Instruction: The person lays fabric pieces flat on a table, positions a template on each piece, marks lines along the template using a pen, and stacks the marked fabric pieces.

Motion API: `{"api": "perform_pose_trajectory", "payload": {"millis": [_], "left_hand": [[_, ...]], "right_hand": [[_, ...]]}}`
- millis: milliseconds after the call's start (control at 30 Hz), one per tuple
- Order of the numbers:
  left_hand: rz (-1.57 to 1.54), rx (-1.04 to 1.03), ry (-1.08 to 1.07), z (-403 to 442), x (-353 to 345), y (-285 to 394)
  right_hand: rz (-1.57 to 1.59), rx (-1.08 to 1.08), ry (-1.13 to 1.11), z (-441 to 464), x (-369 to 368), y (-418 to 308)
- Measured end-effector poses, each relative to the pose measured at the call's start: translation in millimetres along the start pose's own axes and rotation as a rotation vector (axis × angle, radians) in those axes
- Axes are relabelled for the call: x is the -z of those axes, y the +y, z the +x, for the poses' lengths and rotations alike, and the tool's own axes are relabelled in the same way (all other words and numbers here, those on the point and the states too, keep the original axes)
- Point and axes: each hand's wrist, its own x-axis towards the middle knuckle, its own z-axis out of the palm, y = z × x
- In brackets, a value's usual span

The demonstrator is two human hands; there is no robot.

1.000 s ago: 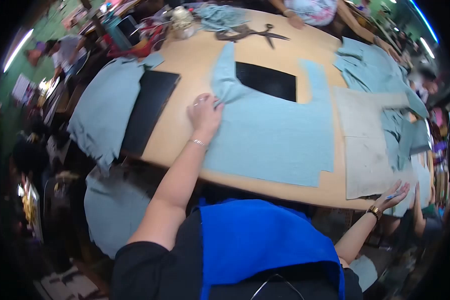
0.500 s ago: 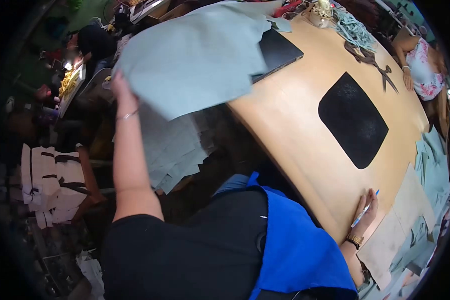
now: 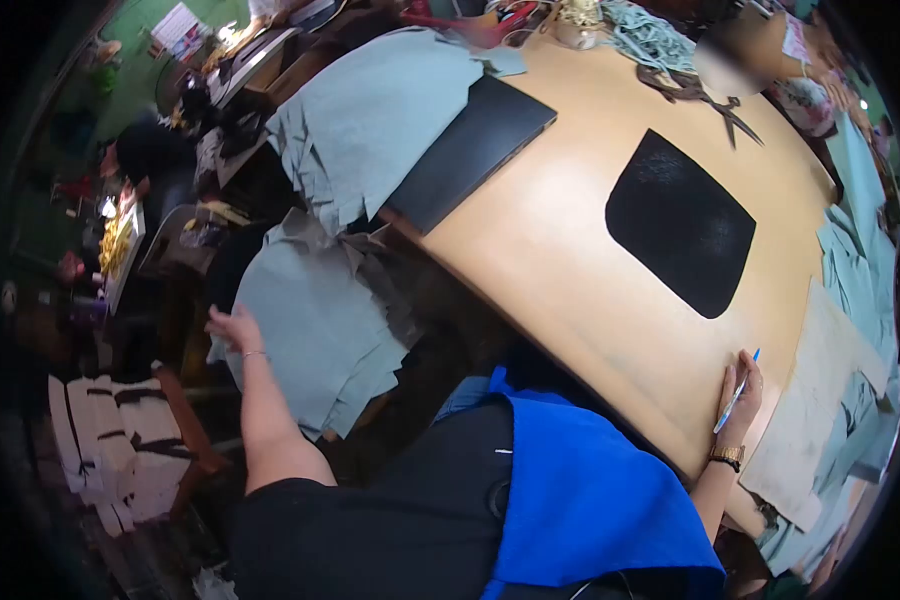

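My left hand (image 3: 235,328) is at the left edge of a low stack of pale blue-green sheets (image 3: 315,315), fingers apart and nothing held; whether it touches the top sheet I cannot tell. My right hand (image 3: 743,395) rests on the tan table (image 3: 560,250) with a blue-and-white pen (image 3: 735,400) gripped in its fingers. Beyond it on the table lies a black rounded panel (image 3: 682,225). More pale blue-green sheets (image 3: 380,110) are piled at the table's far left corner, beside a dark flat board (image 3: 475,150).
Scissors (image 3: 735,120) and a tangle of blue-green strips (image 3: 645,35) lie at the table's far side. Beige sheets (image 3: 800,400) and more blue-green pieces (image 3: 860,290) cover the right edge. One person leans in at the far right; another sits at the left.
The large sheet my left hand held aloft is now down on the low stack, and the hand has let go. The view has shifted; my right hand still holds the pen.
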Motion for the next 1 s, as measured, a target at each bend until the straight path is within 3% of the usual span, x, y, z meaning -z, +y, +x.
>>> {"api": "perform_pose_trajectory", "payload": {"millis": [100,167,267,400,500,600,700,800,900,1000], "left_hand": [[-0.397,-0.711,-0.187,-37.1,-19.4,117.2],[-0.4,-0.739,-0.361,-60.1,-21.8,195.2],[-0.469,-0.519,-0.46,-65.4,-47.0,270.7],[-0.054,-0.489,-0.602,-84.5,-9.9,334.8],[0.313,-0.992,-0.211,-118.0,13.2,331.6],[0.323,-1.098,-0.302,-123.1,13.4,327.6],[0.022,-1.1,-0.415,-110.7,-5.0,324.9],[0.105,-1.096,-0.496,-94.0,-14.4,337.0],[0.112,-0.999,-0.476,-66.1,7.5,365.7],[-0.135,-0.986,-0.475,-19.4,41.1,402.7]], "right_hand": [[-0.048,0.003,0.0,-0.1,2.2,-8.0],[-0.035,0.037,-0.005,0.2,6.1,-15.7],[-0.009,0.056,0.017,-0.7,4.1,-9.0],[-0.071,0.094,0.066,0.0,7.1,-19.6],[-0.073,0.118,0.075,1.8,9.3,-21.1],[-0.052,0.113,0.094,3.2,7.9,-16.5],[-0.011,0.112,0.092,3.6,5.5,-12.8],[0.029,0.107,0.09,4.6,8.7,-16.5],[0.002,0.114,0.09,4.0,10.7,-18.5],[-0.006,0.12,0.092,3.8,8.4,-12.1]]}}
